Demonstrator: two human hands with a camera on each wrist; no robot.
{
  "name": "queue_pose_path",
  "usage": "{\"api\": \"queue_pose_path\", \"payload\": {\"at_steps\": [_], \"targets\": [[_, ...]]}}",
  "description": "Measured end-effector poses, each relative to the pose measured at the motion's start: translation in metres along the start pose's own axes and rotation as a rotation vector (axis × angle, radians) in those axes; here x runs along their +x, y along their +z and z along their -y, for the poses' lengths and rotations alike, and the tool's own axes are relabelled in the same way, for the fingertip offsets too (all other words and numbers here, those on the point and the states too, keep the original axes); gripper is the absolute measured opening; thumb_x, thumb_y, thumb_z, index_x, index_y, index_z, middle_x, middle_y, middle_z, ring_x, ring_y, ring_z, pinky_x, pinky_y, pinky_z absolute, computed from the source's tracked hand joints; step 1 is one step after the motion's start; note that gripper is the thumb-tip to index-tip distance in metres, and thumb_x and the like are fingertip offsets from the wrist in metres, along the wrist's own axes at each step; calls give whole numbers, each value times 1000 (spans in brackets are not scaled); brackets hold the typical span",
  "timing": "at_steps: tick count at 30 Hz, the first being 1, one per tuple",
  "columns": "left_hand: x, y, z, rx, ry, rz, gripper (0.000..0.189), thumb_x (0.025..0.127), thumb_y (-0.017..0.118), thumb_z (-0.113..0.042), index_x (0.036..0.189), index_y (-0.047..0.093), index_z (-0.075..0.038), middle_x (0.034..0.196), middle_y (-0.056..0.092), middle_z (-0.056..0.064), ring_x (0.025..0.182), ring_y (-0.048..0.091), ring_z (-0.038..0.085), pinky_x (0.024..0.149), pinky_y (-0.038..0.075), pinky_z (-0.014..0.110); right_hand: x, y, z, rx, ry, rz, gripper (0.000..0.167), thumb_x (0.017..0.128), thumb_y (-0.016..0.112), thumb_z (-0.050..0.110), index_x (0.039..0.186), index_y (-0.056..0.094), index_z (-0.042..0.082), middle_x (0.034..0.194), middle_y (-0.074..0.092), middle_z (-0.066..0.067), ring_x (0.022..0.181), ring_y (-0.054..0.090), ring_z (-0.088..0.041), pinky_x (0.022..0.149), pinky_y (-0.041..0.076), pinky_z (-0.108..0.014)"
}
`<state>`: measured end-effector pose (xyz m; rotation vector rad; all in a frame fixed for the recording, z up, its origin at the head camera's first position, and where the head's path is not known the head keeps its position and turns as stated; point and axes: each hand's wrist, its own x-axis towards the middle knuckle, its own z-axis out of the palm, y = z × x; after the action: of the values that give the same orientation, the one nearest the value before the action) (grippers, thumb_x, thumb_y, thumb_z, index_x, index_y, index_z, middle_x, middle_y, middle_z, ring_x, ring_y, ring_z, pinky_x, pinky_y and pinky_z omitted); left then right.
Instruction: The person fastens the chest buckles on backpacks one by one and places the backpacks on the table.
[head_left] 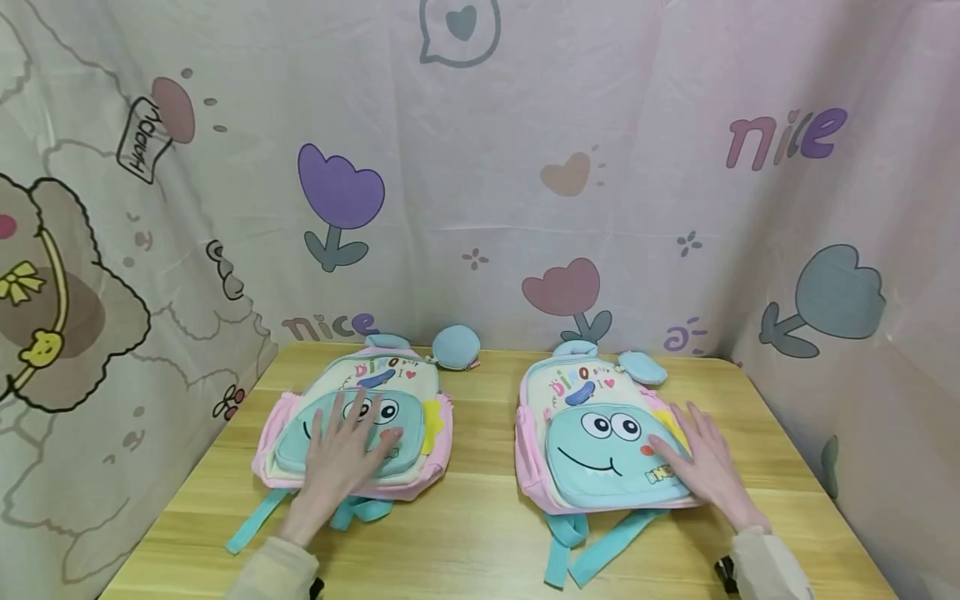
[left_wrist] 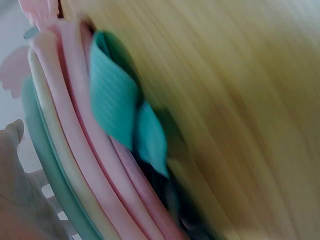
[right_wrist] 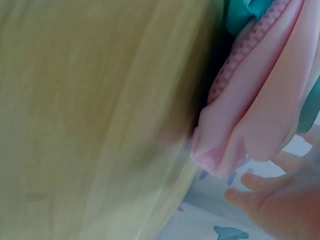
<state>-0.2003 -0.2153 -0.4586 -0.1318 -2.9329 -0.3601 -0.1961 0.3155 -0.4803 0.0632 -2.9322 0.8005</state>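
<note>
Two matching children's backpacks in teal, cream and pink lie face up on the table, each with a smiling cartoon face on its front pocket. Over the front pocket of the left backpack my left hand is spread, its fingers straight and covering part of the face. My right hand rests at the right edge of the right backpack, fingers extended beside the yellow trim. In the left wrist view, pink and cream layers of the bag's side show with a teal strap. The right wrist view shows pink side fabric.
A round teal pouch hangs by the top of the left bag, and another pouch by the right one. Teal straps trail toward the front of the wooden table. A printed curtain stands behind.
</note>
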Motion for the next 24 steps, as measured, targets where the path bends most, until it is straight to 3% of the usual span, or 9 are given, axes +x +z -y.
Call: {"api": "queue_pose_path", "payload": {"at_steps": [11, 18, 24], "targets": [[-8, 11, -44, -20, 69, 0, 79, 96, 48, -66, 157, 36, -19, 168, 24, 11, 155, 15, 42, 123, 9, 67, -1, -3, -15, 61, 19, 20, 81, 99, 54, 52, 159, 25, 6, 163, 11, -34, 143, 16, -63, 104, 18, -83], [-9, 18, -74, -21, 138, 44, 76, 97, 42, -68, 158, 33, -24, 169, 21, 6, 157, 12, 38, 125, 10, 63, 1, -6, -21, 117, 19, 37, 81, 98, 58, 48, 158, 27, 4, 161, 11, -38, 140, 18, -67, 100, 20, -85], [-8, 26, -99, -89, 214, 90, 76, 98, 43, -67, 157, 37, -19, 168, 25, 7, 158, 12, 36, 125, 9, 63, 1, -6, -25, 143, 33, 71, 79, 97, 61, 45, 156, 31, 1, 160, 10, -40, 139, 18, -68, 102, 20, -84]]}}
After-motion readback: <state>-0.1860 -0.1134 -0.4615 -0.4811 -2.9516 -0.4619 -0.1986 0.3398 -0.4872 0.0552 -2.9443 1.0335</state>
